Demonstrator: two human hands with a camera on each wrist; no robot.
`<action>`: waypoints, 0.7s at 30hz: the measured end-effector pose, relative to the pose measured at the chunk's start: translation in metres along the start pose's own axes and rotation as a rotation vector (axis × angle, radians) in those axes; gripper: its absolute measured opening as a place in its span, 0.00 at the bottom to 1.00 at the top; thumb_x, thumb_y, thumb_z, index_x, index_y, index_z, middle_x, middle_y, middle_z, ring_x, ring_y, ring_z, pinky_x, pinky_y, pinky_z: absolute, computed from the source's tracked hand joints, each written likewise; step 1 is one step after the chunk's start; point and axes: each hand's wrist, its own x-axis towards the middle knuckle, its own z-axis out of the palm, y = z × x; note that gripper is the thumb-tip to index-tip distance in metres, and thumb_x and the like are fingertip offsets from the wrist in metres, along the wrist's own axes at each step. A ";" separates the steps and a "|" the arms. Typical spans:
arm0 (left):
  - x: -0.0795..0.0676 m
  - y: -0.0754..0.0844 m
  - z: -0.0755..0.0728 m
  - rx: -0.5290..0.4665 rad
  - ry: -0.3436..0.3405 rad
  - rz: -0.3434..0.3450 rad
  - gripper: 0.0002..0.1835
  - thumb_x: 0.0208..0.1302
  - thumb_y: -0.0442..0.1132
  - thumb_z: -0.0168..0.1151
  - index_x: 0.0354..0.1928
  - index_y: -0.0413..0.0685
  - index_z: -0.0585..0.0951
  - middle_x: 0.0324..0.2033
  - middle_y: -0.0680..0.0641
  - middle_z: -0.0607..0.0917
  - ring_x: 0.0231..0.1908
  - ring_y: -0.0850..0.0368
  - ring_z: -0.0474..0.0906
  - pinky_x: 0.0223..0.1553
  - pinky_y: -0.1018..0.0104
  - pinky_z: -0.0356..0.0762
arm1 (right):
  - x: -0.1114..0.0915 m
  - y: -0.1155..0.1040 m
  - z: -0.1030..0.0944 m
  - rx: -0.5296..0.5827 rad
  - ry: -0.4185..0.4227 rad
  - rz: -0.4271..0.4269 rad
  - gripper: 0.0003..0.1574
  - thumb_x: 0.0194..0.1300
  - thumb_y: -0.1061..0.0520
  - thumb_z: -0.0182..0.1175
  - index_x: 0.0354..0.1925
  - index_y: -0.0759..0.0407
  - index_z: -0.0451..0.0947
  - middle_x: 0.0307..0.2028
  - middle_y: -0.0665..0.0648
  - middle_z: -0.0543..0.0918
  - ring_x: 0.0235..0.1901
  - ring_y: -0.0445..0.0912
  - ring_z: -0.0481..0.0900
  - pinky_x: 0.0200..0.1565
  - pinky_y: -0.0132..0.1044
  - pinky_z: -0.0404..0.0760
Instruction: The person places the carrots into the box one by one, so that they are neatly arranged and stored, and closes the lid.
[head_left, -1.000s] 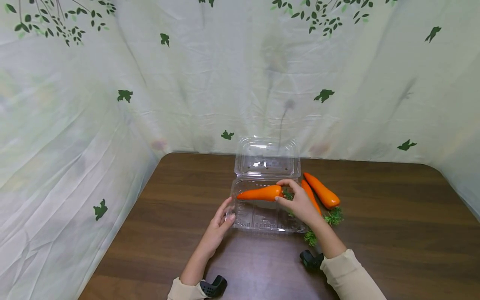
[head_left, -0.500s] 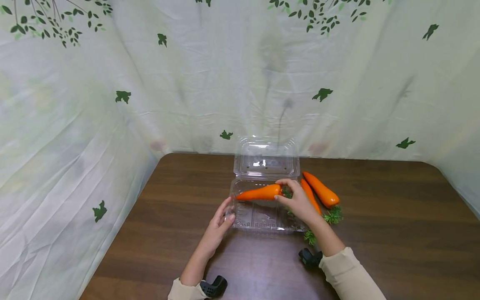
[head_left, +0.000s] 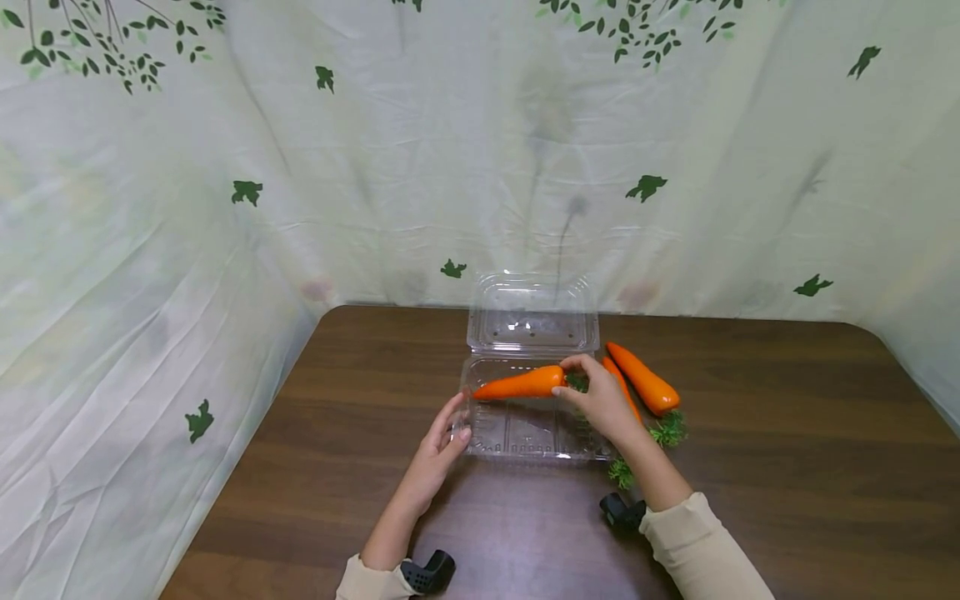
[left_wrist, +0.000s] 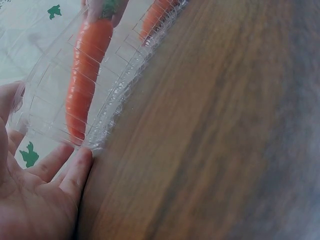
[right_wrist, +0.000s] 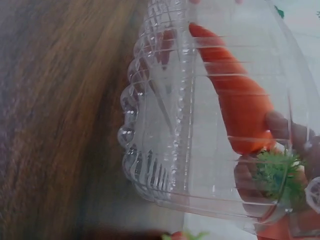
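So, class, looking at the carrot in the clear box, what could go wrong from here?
The carrot spans much of the clear box, so its tip or leafy top might catch on a wall.

The right forearm passes above the two carrots beside the box; pulling back could nudge them.

The left hand touches the box's left end; without that contact, the box may slide.

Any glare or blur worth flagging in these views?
Head: fairly crisp, pale sheen on the near tabletop, glints on the open lid; left wrist: soft, tabletop grain smeared toward the right; right wrist: hazy, tabletop blurred, glints along the ribbed edge of the clear container.
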 end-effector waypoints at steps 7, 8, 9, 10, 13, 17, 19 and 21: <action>0.000 0.001 -0.001 0.027 0.005 -0.002 0.29 0.66 0.34 0.49 0.67 0.43 0.53 0.60 0.32 0.61 0.60 0.38 0.57 0.54 0.47 0.60 | 0.001 0.004 0.001 -0.075 0.021 -0.040 0.25 0.53 0.57 0.65 0.49 0.60 0.71 0.47 0.59 0.76 0.48 0.53 0.72 0.47 0.48 0.71; 0.000 0.001 -0.001 0.031 0.006 -0.003 0.29 0.66 0.34 0.49 0.67 0.42 0.53 0.60 0.32 0.61 0.60 0.39 0.57 0.54 0.48 0.60 | 0.001 0.005 0.001 -0.083 0.024 -0.047 0.25 0.53 0.57 0.65 0.49 0.60 0.71 0.48 0.59 0.76 0.48 0.53 0.72 0.47 0.48 0.71; 0.000 0.001 -0.001 0.033 0.006 -0.002 0.29 0.66 0.34 0.49 0.67 0.42 0.53 0.60 0.32 0.61 0.60 0.39 0.57 0.54 0.48 0.59 | 0.001 0.006 0.001 -0.089 0.025 -0.055 0.26 0.53 0.57 0.65 0.50 0.61 0.71 0.48 0.60 0.76 0.48 0.53 0.72 0.47 0.49 0.70; 0.000 0.001 -0.001 0.034 0.006 -0.003 0.30 0.66 0.34 0.49 0.67 0.42 0.53 0.60 0.32 0.61 0.60 0.39 0.57 0.55 0.48 0.59 | 0.001 0.007 0.001 -0.092 0.027 -0.057 0.26 0.53 0.57 0.65 0.50 0.61 0.71 0.48 0.60 0.76 0.49 0.53 0.72 0.47 0.48 0.70; 0.000 0.001 -0.001 0.030 0.005 -0.003 0.30 0.66 0.34 0.49 0.67 0.43 0.53 0.60 0.32 0.61 0.60 0.39 0.56 0.55 0.47 0.59 | 0.001 0.008 0.002 -0.103 0.027 -0.061 0.27 0.53 0.58 0.65 0.51 0.62 0.70 0.49 0.60 0.75 0.50 0.53 0.71 0.49 0.48 0.70; 0.000 0.001 0.000 0.016 0.003 -0.003 0.30 0.66 0.34 0.49 0.67 0.43 0.53 0.60 0.32 0.61 0.60 0.37 0.57 0.54 0.47 0.59 | 0.001 0.008 0.003 -0.117 0.028 -0.048 0.28 0.54 0.58 0.65 0.53 0.62 0.69 0.51 0.60 0.74 0.53 0.54 0.69 0.50 0.49 0.68; 0.000 0.001 0.000 0.012 0.004 -0.003 0.30 0.66 0.33 0.49 0.67 0.44 0.53 0.60 0.32 0.61 0.60 0.37 0.57 0.54 0.47 0.59 | 0.001 0.008 0.004 -0.121 0.029 -0.048 0.29 0.53 0.59 0.65 0.53 0.62 0.68 0.52 0.60 0.73 0.54 0.55 0.68 0.51 0.50 0.67; 0.000 0.001 0.000 0.013 0.006 -0.003 0.29 0.66 0.33 0.49 0.67 0.44 0.54 0.60 0.32 0.61 0.60 0.38 0.57 0.54 0.47 0.59 | 0.001 0.008 0.004 -0.123 0.032 -0.048 0.30 0.53 0.60 0.65 0.54 0.61 0.67 0.53 0.61 0.72 0.54 0.55 0.67 0.52 0.50 0.67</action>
